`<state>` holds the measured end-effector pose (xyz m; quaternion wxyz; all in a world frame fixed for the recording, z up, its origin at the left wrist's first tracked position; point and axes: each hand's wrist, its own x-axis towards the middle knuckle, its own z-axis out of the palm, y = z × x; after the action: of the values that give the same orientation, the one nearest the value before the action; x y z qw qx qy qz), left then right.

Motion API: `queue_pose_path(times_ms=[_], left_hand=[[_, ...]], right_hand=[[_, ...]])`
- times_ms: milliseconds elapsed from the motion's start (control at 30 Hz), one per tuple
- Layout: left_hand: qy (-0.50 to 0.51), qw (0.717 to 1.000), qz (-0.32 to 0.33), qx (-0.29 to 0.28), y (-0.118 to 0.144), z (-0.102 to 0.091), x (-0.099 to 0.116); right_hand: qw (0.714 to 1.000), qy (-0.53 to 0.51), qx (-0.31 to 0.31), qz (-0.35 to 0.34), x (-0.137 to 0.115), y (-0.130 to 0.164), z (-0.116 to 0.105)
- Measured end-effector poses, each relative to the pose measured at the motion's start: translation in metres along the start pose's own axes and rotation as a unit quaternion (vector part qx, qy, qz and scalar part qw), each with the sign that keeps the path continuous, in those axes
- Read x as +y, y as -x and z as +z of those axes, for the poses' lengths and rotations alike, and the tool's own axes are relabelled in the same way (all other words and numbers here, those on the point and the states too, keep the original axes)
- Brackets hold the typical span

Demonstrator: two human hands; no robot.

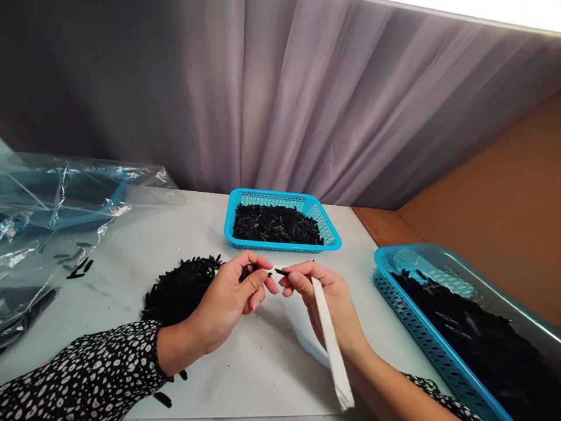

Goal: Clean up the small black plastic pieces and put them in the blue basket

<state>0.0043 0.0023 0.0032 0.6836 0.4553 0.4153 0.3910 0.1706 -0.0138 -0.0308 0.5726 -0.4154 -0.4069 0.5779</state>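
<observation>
My left hand (239, 292) is closed, with a few small, slim black pieces (243, 273) pinched between thumb and fingers. A dark tip shows at its thumb. Facing it, a small gap away, my right hand (322, 298) pinches a short black piece (281, 272) between thumb and index finger. A long white stick (329, 342), seemingly wrapped, also sits in the right hand and slants down over the palm toward me. Its upper end is hidden by the fingers. Beside my left hand lies a loose heap of the same black pieces (179, 289).
Behind the hands stands a blue perforated basket (283, 248) holding black pieces. A larger blue basket (412, 318) with more is at right. Clear plastic (87, 193) covers the left side. Several stray pieces (163, 399) lie on the white table (245, 374). A grey curtain (263, 99) hangs behind.
</observation>
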Motion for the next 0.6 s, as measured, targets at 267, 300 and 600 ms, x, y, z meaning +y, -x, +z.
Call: queue_pose_path(times_ms=[267, 300, 600], left_hand=[[-0.003, 1.000, 0.027, -0.010, -0.0008, -0.0039, -0.0005], [0.002, 1.000, 0.027, -0.013, -0.0003, -0.0037, 0.0000], [0.003, 1.000, -0.004, -0.015, 0.0005, -0.0006, 0.0054]], right_hand=[[0.999, -0.029, 0.005, 0.024, -0.0008, -0.0002, 0.0011], [0.999, -0.029, 0.004, 0.025, -0.0009, 0.0000, 0.0009], [1.000, -0.015, -0.001, 0.018, -0.0046, 0.0024, 0.0023]])
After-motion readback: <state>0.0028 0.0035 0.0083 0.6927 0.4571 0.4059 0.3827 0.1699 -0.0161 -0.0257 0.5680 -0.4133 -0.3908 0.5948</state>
